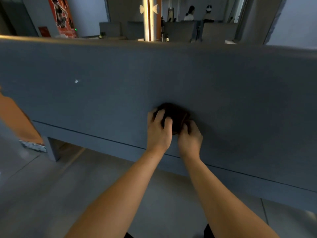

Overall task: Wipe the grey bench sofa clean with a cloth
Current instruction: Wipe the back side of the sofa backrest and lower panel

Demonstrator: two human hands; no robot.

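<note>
The grey bench sofa point(103, 93) fills the middle of the head view, its broad flat surface facing me. A dark bunched cloth point(175, 114) lies against that surface near the centre. My left hand point(158, 133) grips the cloth's left side with curled fingers. My right hand point(189, 137) holds the cloth's lower right edge, fingers curled round it. Both hands sit close together, and much of the cloth is hidden under them. A small white speck point(76, 81) sits on the grey surface to the upper left.
Another person's leg in orange trousers point(15, 121) stands at the left edge beside the bench's support point(53, 148). Grey tiled floor point(51, 194) lies below. Behind the bench are a metal pillar point(151, 18), more grey seats and two people point(197, 13) far off.
</note>
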